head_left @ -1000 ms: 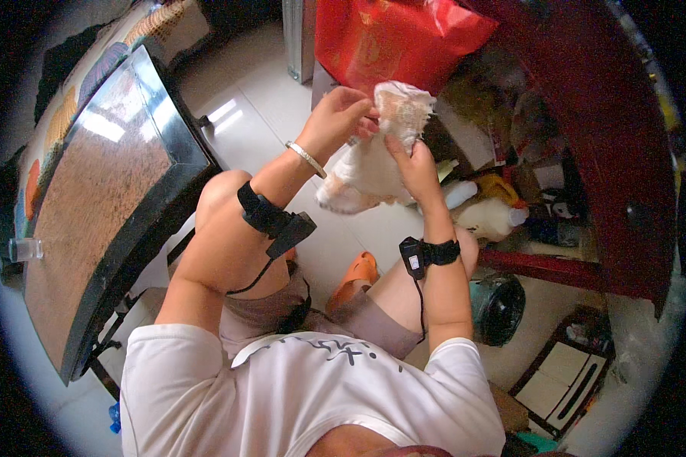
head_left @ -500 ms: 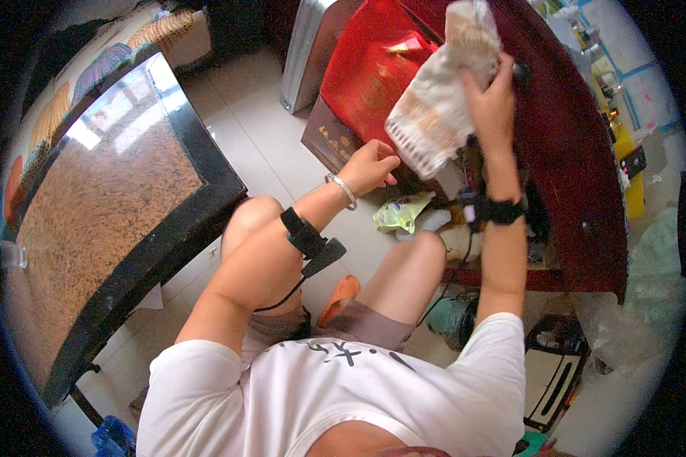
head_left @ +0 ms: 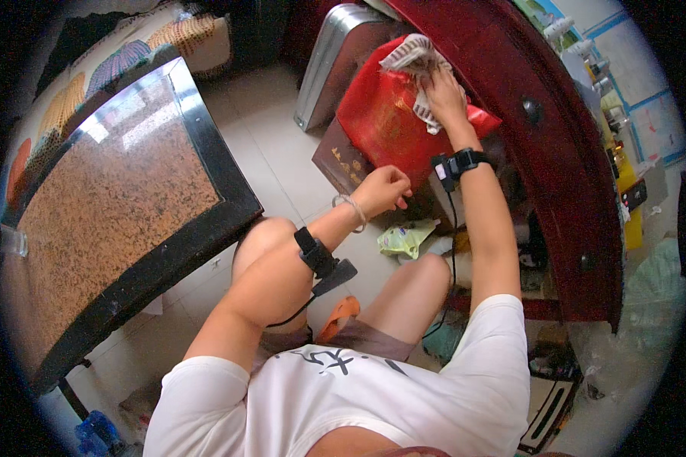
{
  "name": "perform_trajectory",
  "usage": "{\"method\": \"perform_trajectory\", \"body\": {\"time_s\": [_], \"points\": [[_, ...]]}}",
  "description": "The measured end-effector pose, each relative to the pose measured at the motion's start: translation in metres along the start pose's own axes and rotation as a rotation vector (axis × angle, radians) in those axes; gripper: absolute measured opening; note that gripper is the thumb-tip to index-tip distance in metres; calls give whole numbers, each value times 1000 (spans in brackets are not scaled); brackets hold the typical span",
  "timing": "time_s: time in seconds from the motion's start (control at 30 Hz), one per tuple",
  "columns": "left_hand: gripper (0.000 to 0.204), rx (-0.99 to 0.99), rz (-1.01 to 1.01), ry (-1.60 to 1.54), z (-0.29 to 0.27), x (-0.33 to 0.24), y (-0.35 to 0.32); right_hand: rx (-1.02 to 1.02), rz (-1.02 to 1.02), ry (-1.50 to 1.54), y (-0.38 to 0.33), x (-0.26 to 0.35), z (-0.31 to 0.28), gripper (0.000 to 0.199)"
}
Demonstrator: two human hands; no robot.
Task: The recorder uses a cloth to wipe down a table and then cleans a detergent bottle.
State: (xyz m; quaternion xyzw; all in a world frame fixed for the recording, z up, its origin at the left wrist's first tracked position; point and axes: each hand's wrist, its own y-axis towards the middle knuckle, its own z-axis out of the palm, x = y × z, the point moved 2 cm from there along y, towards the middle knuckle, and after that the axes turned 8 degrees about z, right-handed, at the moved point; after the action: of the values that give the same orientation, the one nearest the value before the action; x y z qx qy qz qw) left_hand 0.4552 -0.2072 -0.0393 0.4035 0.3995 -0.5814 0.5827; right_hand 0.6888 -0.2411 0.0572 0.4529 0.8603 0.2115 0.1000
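At one o'clock the right hand lies on a cloth at the red bag, the left hand hangs loosely curled near centre, the table at nine, the cabinet at three.

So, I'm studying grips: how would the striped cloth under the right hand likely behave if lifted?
The striped cloth would likely flop, since it already bunches in folds. It's probably light, since it looks like fabric. Its matte surface suggests it's not very slippery.
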Motion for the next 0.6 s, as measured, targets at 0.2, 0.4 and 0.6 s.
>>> {"method": "perform_trajectory", "body": {"time_s": [0.2,0.4,0.6], "points": [[27,-167,74,-72,-9,-11,-1,-266,-227,117,-43,30,-35,39],[38,-393,98,-138,-17,-11,-3,-90,-179,567,-139,57,-25,29],[65,-413,270,214,-33,22,5,278,62,1168,-218,95,23,46]]}}
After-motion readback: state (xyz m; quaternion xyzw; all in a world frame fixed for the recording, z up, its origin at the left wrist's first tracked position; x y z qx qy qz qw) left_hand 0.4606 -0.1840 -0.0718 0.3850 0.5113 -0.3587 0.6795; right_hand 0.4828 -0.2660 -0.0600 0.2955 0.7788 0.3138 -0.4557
